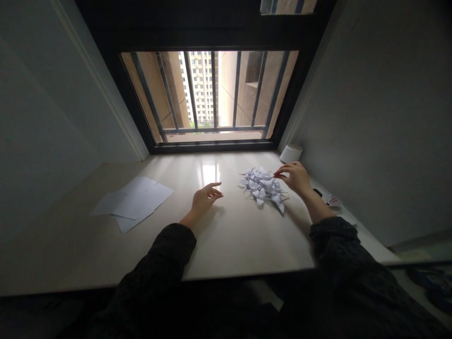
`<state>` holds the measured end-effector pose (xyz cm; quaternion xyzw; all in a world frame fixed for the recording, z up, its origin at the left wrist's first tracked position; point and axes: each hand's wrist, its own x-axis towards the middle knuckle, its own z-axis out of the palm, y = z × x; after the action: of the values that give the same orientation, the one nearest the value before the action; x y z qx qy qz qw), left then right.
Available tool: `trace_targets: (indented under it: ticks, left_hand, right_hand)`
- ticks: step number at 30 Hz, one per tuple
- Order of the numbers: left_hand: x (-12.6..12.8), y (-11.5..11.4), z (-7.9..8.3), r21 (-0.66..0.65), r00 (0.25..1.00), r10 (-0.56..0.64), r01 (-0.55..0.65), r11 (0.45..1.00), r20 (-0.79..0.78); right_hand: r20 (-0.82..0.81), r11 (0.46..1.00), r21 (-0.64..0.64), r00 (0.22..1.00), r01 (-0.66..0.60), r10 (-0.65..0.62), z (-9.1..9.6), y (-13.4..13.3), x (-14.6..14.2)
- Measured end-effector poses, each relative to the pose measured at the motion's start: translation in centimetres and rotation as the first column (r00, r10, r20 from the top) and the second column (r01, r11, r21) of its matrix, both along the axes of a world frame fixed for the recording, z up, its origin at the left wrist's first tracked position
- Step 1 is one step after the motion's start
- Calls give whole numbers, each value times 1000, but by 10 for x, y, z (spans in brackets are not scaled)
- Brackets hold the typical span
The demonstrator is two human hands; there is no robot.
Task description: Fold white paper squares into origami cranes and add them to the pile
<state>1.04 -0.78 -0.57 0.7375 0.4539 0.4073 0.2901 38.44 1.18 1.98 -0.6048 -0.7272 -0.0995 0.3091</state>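
Rightward, folded paper pile (263, 187), right hand (295, 178) pinching its edge, left hand (205, 197) open, apart on table (233, 235)

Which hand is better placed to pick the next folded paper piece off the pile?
Probably the right hand: its fingertips are already at the top right edge of the pile of folded paper pieces. The left hand hovers open over bare table, apart from the pile.
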Motion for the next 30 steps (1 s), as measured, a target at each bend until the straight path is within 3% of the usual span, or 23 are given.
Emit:
trace_targets:
  ticks: [5,21,25,30]
  left_hand:
    - [0,-1,2,-7,1000,2,-2,1000,-14]
    - [0,1,-1,-2,999,3,-3,1000,-37]
    - [-1,1,-1,-9,999,-8,8,1000,-32]
    - [-2,0,0,-18,999,-1,1,1000,-41]
  right_hand:
    - [33,998,-67,999,10,-8,-15,10,-2]
    - [53,994,-104,998,35,-30,-26,12,-6]
    - [67,993,-111,997,38,-30,-20,9,-7]
    - [58,996,-74,998,43,-38,7,-3,-20]
